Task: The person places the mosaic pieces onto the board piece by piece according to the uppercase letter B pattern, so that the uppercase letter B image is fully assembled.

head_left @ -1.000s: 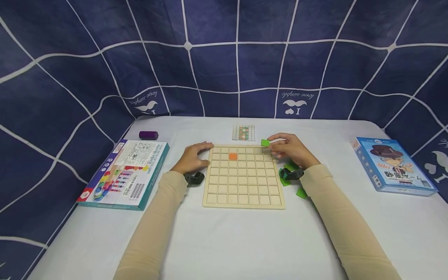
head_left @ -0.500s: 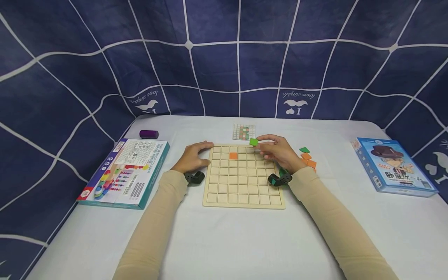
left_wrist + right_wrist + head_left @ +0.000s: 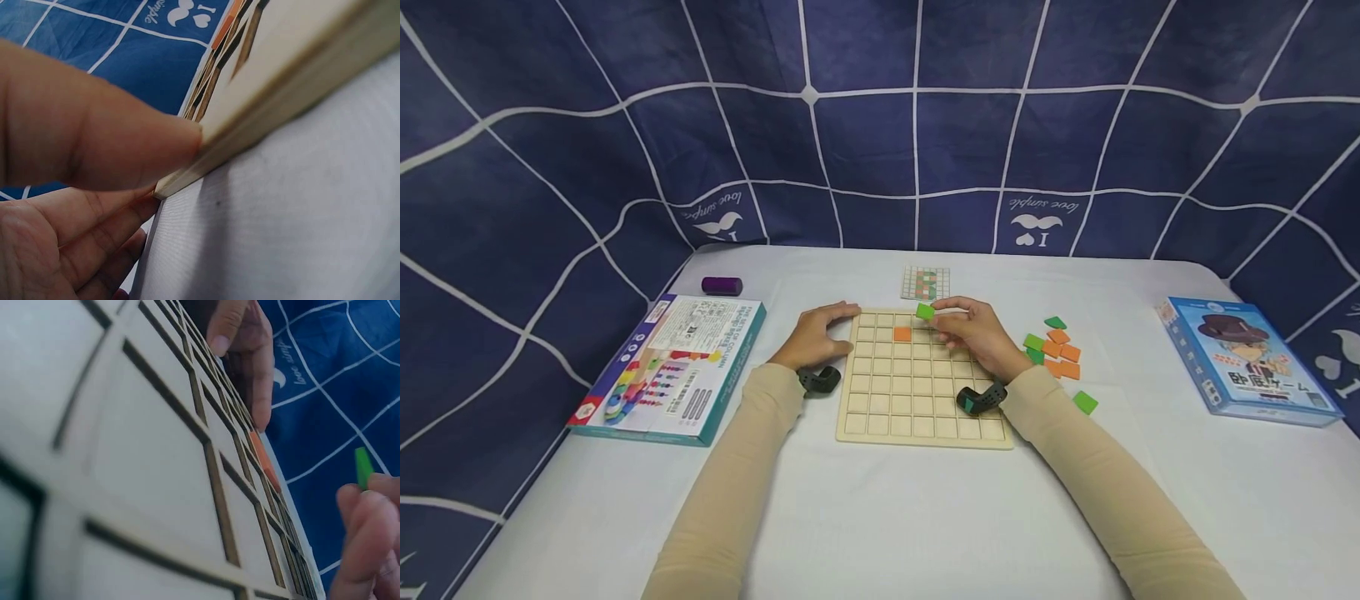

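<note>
A wooden grid board [image 3: 925, 442] lies in the middle of the white table, with one orange square tile [image 3: 902, 334] set in a cell of its second row. My right hand [image 3: 973, 333] pinches a light green square tile [image 3: 925, 312] between thumb and fingertips over the board's far part. In the right wrist view that green tile [image 3: 363, 467] stands up from the fingertips, seen edge-on. My left hand [image 3: 816, 335] rests at the board's far left corner. The left wrist view shows its thumb [image 3: 169, 150] touching the board's edge, fingers extended along the corner.
Several orange tiles [image 3: 1070, 370] and green tiles [image 3: 1085, 402] lie loose right of the board. A printed pattern card [image 3: 925, 283] lies behind it. A toy box [image 3: 670, 367] and purple cylinder [image 3: 722, 287] are on the left; a blue game box [image 3: 1247, 358] is on the right.
My right hand has carried the green tile leftward from the board's far right corner to over its far middle, uncovering the loose tiles on the right. My left hand has stayed put.
</note>
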Motion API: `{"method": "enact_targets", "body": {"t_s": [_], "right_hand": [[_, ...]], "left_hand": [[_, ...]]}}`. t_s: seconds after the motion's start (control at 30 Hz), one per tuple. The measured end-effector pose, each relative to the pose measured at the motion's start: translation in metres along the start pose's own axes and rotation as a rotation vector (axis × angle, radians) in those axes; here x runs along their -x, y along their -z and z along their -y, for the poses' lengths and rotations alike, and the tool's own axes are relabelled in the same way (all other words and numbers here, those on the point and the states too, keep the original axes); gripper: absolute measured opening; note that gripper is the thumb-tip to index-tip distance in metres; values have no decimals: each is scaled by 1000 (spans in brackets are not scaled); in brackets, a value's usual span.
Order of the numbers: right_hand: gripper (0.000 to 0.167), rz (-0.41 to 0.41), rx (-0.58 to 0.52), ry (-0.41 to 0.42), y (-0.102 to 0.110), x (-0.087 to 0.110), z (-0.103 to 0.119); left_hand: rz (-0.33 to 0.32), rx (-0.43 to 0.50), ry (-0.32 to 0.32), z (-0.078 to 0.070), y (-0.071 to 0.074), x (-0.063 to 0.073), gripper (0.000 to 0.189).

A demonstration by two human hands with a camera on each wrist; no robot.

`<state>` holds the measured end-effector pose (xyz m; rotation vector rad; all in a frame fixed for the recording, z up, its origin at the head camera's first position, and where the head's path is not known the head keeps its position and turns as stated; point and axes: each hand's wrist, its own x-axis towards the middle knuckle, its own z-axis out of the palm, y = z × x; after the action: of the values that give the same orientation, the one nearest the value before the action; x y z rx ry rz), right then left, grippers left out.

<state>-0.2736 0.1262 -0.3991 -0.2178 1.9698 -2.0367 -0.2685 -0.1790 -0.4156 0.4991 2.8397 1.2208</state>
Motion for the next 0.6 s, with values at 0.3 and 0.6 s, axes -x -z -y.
{"method": "enact_targets", "body": {"t_s": [0.3, 0.6], "right_hand": [[34, 29, 179, 84, -1, -1, -9], [35, 6, 385, 65, -3, 1, -10]], "left_hand": [[8, 9, 18, 0, 0, -2, 71], [6, 6, 9, 1, 0, -1, 70]]}}
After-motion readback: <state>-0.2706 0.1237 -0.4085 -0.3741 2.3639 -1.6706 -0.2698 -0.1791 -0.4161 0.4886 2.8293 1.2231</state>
